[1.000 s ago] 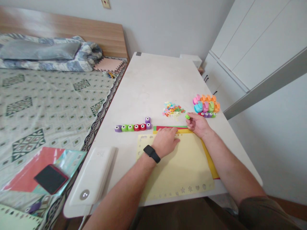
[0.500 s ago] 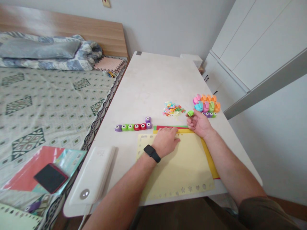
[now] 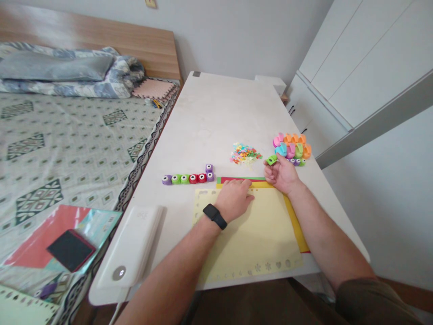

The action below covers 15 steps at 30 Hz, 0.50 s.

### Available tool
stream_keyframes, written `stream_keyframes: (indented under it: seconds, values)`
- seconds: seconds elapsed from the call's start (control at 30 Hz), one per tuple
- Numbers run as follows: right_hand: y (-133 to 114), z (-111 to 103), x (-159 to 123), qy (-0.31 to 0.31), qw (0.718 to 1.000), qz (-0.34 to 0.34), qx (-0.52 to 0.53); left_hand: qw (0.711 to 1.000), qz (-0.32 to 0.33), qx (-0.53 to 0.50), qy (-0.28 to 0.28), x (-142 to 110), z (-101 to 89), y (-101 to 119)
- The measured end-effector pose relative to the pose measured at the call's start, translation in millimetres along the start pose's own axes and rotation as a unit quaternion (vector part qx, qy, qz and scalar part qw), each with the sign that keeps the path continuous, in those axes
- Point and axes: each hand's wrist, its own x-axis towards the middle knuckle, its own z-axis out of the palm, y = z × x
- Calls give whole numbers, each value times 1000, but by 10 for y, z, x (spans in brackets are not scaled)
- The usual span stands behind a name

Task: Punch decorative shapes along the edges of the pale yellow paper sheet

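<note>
My left hand, with a black watch on the wrist, lies flat on the top edge of a pale yellow punched paper sheet. Strips of red and green paper show beyond its fingers, and a deeper yellow sheet lies beneath. My right hand is raised and pinches a small green craft punch between its fingers. Just beyond are a pile of colourful paper cut-outs and a cluster of larger pastel craft punches.
A row of small craft punches stands on the white table left of the papers. A long white device lies at the near left edge. The bed runs alongside, with a black tablet on coloured sheets.
My right hand has shifted slightly up and right, turning the green punch with it. My left hand stays on the paper.
</note>
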Motion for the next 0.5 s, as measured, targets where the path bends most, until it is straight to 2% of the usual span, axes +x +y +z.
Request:
stream_keyframes:
  seconds: [0.17,0.5]
  values:
    - [20,55,-39,2,999,-32,-18,1000,7,-7,-5,2,-29,-6]
    - [-88,116,-248,24,994,-95,-43,996,66,-49,-24,10,-130,-50]
